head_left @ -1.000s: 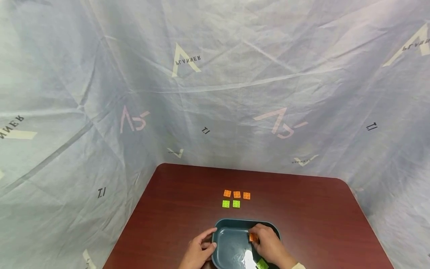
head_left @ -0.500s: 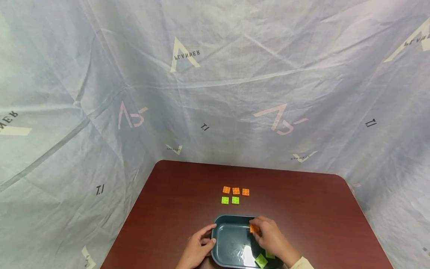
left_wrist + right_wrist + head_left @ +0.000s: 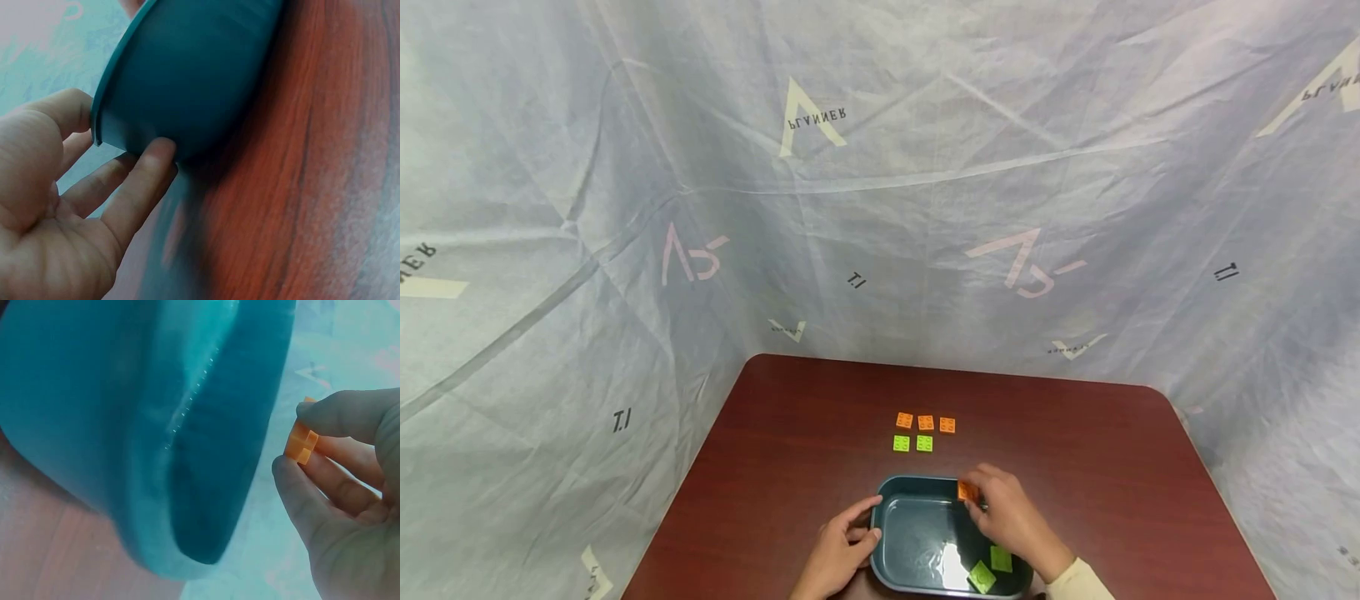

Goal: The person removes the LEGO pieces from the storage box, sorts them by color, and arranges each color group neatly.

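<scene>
A dark teal plastic tray (image 3: 917, 478) stands at the near edge of the table. My left hand (image 3: 838, 542) holds its left rim, and in the left wrist view a finger (image 3: 147, 175) lies against the outer wall. Over the tray's far right part, my right hand (image 3: 1011, 517) pinches an orange toy building brick (image 3: 301, 442) between thumb and fingers. The brick is above the tray floor, near rim height. Two green bricks, one farther right (image 3: 1001, 558) and one nearer (image 3: 981, 577), lie inside at the near right.
Beyond the tray, three orange bricks (image 3: 926, 422) form a row on the dark red table (image 3: 1075, 450), with two green bricks (image 3: 924, 443) in a row nearer me. Grey printed cloth (image 3: 910, 208) hangs behind and beside the table.
My right hand has risen from inside the tray with the orange brick, moving away from me toward the far rim. Both green bricks there now show fully. My left hand stays at the rim.
</scene>
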The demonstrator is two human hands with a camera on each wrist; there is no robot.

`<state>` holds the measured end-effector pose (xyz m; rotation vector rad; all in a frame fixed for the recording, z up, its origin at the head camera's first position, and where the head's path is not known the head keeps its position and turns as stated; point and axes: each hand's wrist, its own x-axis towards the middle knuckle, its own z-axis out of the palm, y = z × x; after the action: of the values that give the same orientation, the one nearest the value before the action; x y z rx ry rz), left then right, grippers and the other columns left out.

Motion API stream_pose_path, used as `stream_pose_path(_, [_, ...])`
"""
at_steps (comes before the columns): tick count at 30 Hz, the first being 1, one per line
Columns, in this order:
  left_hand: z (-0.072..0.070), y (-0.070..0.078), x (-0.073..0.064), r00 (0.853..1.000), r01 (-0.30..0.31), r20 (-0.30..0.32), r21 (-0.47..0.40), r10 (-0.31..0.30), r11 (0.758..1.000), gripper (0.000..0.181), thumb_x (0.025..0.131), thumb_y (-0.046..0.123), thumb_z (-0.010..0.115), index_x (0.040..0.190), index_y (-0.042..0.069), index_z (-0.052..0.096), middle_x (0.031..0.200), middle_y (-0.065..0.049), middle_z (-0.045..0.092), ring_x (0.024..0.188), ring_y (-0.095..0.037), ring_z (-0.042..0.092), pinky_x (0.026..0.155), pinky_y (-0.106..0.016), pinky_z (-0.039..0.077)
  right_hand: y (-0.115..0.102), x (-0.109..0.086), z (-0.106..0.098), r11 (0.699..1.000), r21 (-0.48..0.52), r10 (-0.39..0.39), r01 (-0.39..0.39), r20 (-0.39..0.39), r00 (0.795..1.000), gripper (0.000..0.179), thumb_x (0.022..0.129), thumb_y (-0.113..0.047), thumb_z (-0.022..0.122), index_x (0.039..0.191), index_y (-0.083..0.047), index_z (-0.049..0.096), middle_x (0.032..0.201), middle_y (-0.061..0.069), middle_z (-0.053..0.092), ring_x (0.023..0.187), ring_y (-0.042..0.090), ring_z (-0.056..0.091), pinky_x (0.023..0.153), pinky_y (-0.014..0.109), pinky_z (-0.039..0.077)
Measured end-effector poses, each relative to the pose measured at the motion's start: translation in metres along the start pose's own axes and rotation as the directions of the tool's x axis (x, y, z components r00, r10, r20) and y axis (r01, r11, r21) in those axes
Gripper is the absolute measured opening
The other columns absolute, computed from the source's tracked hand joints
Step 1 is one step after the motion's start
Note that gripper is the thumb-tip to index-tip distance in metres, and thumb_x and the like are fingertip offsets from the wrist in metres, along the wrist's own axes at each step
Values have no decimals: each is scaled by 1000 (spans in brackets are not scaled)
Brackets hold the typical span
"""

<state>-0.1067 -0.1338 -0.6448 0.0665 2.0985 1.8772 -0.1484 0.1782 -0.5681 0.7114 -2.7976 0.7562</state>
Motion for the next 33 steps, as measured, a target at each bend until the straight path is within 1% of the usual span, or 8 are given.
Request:
stream_pose_path(4, [0,0,1,1000,-9,-2,-4,9,1000,49,101,19,74,148,23,63,143,-21,64,109,-28,76,69,-33,66,-1,5,-5,1000,-13,13,-13,-33,999,39,80,-4,90,116,-8,77,102,-2,71,87,9,67,72,29,61])
stream_pose_path(8, [0,-1,2,1000,-5,-7,-13,5,1000,49,101,19,74,149,23,63,143,-21,64,109,-28,76,70,-34,66,-2,12,-12,998,2,61,-61,-33,998,42,81,-5,89,120,-9,76,106,-2,72,91,11,69,76,32,62])
stream_pose_path(12, [0,-1,2,1000,12,-10,-10,-12,1000,49,101,20,74,149,25,62,143,-20,64,108,-26,76,72,-35,66,-2,19,-19,990,69,125,-125,4,992,39,85,-4,87,122,-11,76,108,-2,71,92,11,70,75,27,62])
stream_pose_path(15, [0,0,1,1000,23,-10,-9,-23,1000,49,101,21,74,149,26,62,142,-19,65,108,-25,76,73,-36,67,-2,23,-23,981,127,148,-148,14,989,39,86,-2,85,122,-10,76,110,1,71,92,13,72,74,23,62])
stream_pose_path(18, [0,2,1,1000,18,-13,-9,-18,1000,50,101,20,74,149,25,62,141,-19,65,108,-26,76,72,-35,66,-2,27,-26,978,147,148,-145,-7,989,39,85,-1,86,122,-9,76,112,2,71,92,13,72,75,23,62])
stream_pose_path(23, [0,4,2,1000,-2,-15,5,2,1000,50,100,20,75,148,23,63,142,-20,65,107,-25,76,71,-34,66,0,35,-28,985,123,128,-118,-74,989,38,83,-2,87,119,-7,77,110,1,72,90,11,70,77,25,63])
stream_pose_path(30, [-2,1,0,999,49,-14,29,-48,998,50,99,24,76,147,28,63,140,-16,67,106,-22,77,76,-37,66,8,45,-23,983,144,129,-111,-120,984,39,82,2,85,120,-7,77,113,4,72,93,14,72,80,31,65])
stream_pose_path(33, [-2,0,0,999,44,-17,46,-44,998,50,99,25,76,147,29,64,140,-17,68,106,-22,77,77,-37,66,14,49,-20,981,150,141,-122,-124,982,39,83,2,85,120,-7,76,115,6,72,95,16,72,82,34,65])
